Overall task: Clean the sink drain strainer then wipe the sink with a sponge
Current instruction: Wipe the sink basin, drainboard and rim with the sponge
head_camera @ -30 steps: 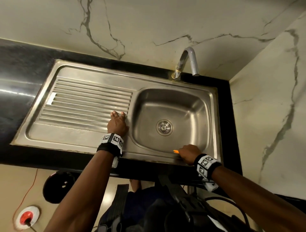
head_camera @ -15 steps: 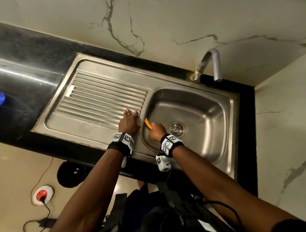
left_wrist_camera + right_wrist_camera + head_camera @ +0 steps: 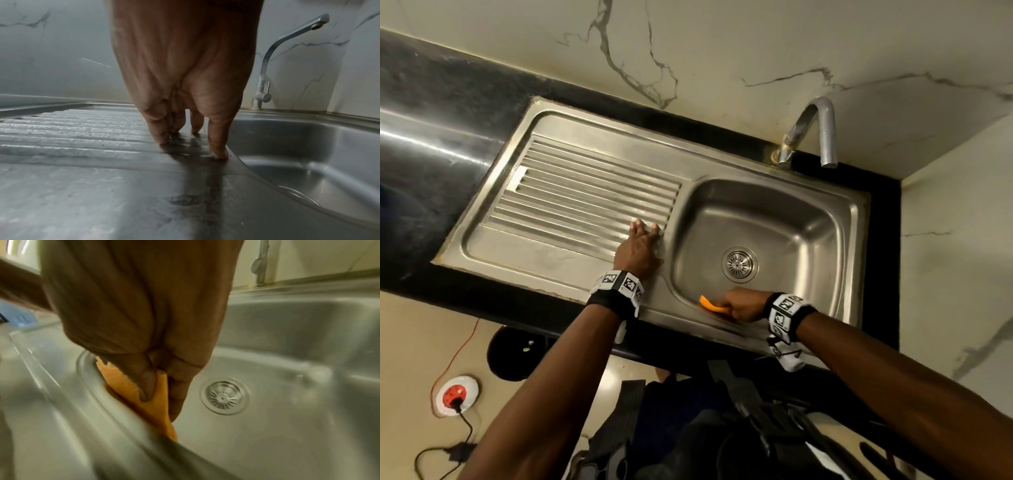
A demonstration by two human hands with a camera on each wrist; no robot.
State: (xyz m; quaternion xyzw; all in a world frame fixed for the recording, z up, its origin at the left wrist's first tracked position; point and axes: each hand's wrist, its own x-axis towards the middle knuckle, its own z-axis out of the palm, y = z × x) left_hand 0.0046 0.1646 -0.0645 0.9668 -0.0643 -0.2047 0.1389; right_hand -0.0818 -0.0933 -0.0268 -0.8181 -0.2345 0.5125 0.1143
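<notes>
A steel sink (image 3: 852, 219) holds a round drain strainer (image 3: 739, 263) (image 3: 225, 397) seated in the basin floor. My right hand (image 3: 744, 305) (image 3: 156, 394) pinches a thin orange sponge (image 3: 710, 305) (image 3: 148, 399) and presses it against the basin's near wall, just below the front rim and front-left of the strainer. My left hand (image 3: 640, 246) (image 3: 191, 141) rests on the drainboard (image 3: 585, 198) beside the basin's left edge, fingers straight, fingertips (image 3: 220, 154) touching the steel, holding nothing.
A curved steel tap (image 3: 811, 133) (image 3: 267, 78) stands behind the basin. Black counter (image 3: 438, 137) lies to the left, with marble walls behind and to the right. Below the counter edge, on the floor, are a red-and-white socket (image 3: 457, 394) with cable and a dark round object (image 3: 512, 353).
My right hand has swept the sponge from the basin's left wall near the left hand, rightward and nearer, to the front wall. The left hand stayed planted on the drainboard.
</notes>
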